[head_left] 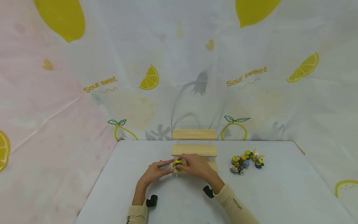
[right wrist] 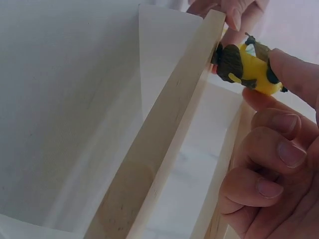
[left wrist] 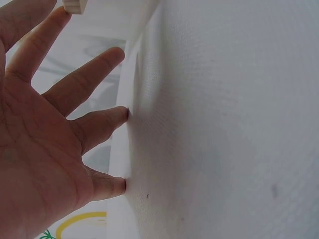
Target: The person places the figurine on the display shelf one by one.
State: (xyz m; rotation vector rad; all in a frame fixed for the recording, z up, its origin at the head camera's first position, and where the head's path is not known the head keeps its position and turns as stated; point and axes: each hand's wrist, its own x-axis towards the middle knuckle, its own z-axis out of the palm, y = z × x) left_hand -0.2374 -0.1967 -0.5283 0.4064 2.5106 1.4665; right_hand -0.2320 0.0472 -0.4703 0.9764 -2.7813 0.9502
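Note:
A small yellow figurine (right wrist: 255,72) with dark clothing stands at the left end of the lowest wooden board (head_left: 213,167) of a three-tier rack. My right hand (head_left: 197,165) pinches it between thumb and index finger, the other fingers curled in the right wrist view. Its base meets the board's surface there. On the other side my left hand (head_left: 153,173) has its fingers spread, the tips at the board's left end beside the figurine. A fingertip touches the corner of a wooden piece (left wrist: 75,5) in the left wrist view.
Behind the lowest board rise a middle board (head_left: 194,150) and a top board (head_left: 194,134), on pale side supports. Several small figurines (head_left: 242,162) cluster to the right on the white table (head_left: 279,189). A lemon-printed cloth (head_left: 184,62) hangs behind the table.

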